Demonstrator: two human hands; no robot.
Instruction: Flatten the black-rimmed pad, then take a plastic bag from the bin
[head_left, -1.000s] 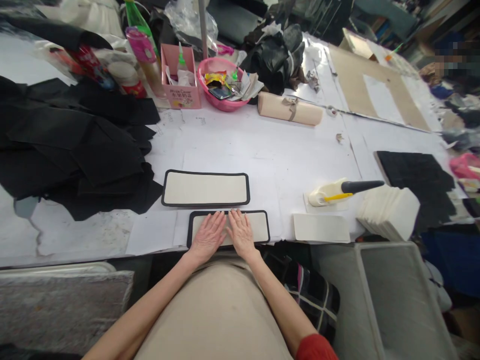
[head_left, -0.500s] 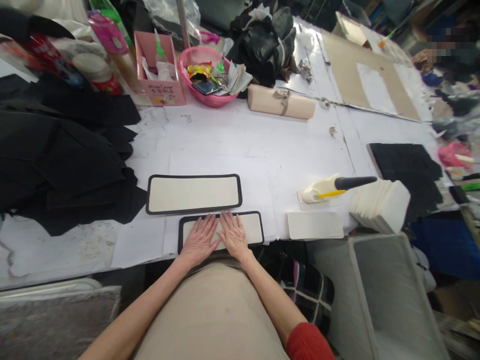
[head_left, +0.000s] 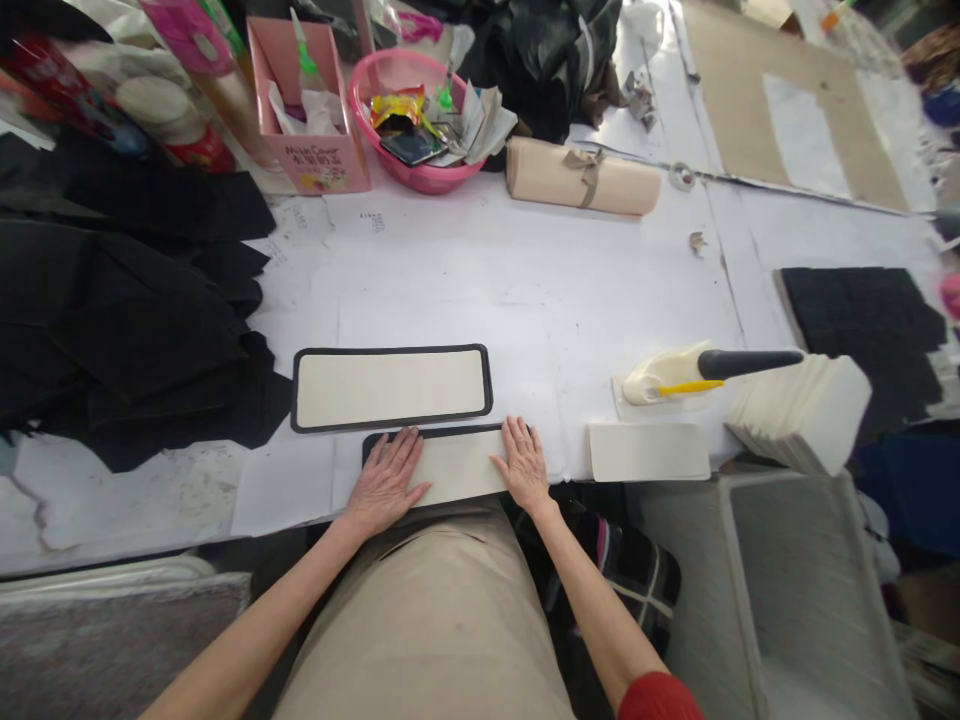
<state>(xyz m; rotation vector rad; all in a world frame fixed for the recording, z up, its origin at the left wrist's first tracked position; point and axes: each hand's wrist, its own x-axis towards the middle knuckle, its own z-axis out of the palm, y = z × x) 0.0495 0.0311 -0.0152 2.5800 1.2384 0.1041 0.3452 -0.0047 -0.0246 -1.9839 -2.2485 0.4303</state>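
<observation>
A cream panel with a black border (head_left: 461, 468) lies at the table's near edge. My left hand (head_left: 388, 484) rests flat on its left end, fingers stretched out. On the right end lies my right hand (head_left: 526, 465), also flat with its fingers slightly apart. Just beyond, a second black-bordered cream panel (head_left: 391, 388) sits on the white paper, touched by neither hand. To the right are a plain cream card (head_left: 649, 452) and a stack of cream cards (head_left: 806, 410). Near them stands a cream container with a yellow-handled brush (head_left: 686, 388) across it.
Black sheets (head_left: 127, 320) are piled on the left. Along the back stand a pink box (head_left: 307, 150), a pink basket (head_left: 427, 175) of small items and a beige roll (head_left: 581, 178). A black stack (head_left: 862, 335) lies at right, above a grey bin (head_left: 802, 560).
My hands have slid apart along the near panel, from its middle out to its two ends. The view has shifted slightly. Both panels stay in place.
</observation>
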